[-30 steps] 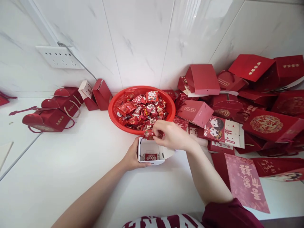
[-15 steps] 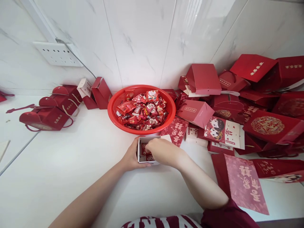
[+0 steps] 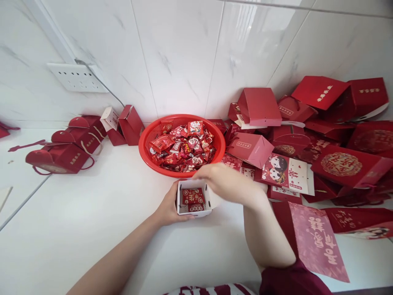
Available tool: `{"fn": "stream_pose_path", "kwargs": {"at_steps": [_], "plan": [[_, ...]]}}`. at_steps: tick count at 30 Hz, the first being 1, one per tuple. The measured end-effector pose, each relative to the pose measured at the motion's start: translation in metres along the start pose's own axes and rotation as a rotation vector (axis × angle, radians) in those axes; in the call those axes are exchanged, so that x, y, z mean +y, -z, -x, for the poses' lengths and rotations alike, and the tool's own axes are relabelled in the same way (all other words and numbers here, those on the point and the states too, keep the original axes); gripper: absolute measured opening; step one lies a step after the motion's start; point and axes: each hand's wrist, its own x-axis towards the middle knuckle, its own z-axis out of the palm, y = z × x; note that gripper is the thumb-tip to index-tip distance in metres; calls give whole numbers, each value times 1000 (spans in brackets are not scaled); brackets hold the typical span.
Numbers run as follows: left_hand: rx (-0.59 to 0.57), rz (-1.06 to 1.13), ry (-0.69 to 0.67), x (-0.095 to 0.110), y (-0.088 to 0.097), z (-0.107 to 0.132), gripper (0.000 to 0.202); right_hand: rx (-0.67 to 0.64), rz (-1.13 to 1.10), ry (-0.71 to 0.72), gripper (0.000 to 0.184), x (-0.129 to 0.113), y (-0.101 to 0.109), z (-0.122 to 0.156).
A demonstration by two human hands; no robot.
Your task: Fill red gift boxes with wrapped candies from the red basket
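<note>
A small open box (image 3: 208, 200) with white inner walls stands on the white counter, with red wrapped candies (image 3: 192, 198) inside it. My left hand (image 3: 168, 207) grips the box's left side. My right hand (image 3: 226, 182) hovers just above the box's far right corner, between the box and a red basket (image 3: 145, 141) heaped with red wrapped candies (image 3: 183, 144). Its fingers curl downward and I see nothing in them.
A pile of red gift boxes and paper bags (image 3: 310, 135) fills the right side up to the wall. Several shut red boxes with cord handles (image 3: 66, 149) lie at the left. A white socket strip (image 3: 76, 76) with a cable hangs on the tiled wall.
My right hand carried a candy from the basket's edge into the box, let it go, and has lifted out toward the basket. My left hand kept hold of the box.
</note>
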Motion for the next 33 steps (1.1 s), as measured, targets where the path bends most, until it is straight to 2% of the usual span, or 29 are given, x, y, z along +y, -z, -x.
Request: {"fn": "stream_pose_path", "kwargs": {"at_steps": [3,6,8,12,16,18,20,23,25,28,30,33], "plan": [[7,14,5,2,-1,0,98,83,30,-111,41,26,10,-31],[12,27,11,2,-1,1,97,17,45,-106,40,51,1,-70],[12,32,6,2,-1,2,97,-51,48,-80,39,60,-9,-90],[7,33,-4,-1,0,2,100,-207,63,-20,27,58,-23,-107],[7,45,-3,-2,-1,1,100,-310,74,-39,41,54,-26,-114],[6,41,0,-1,-1,0,99,-309,64,-36,40,54,-25,-116],[5,26,2,-1,0,0,99,-250,47,-26,37,55,-22,-113],[2,6,-5,-1,1,1,99,-89,19,-26,46,51,-18,-97],[2,2,-16,-1,1,1,98,35,-35,-28,50,44,-17,-79],[11,-37,-55,-2,1,3,98,210,-242,-7,50,30,-14,-44],[39,-105,-100,-4,-1,4,103,254,-349,14,44,21,-10,-20],[97,-167,-136,-9,-4,7,111,237,-298,25,33,10,-3,7]]}}
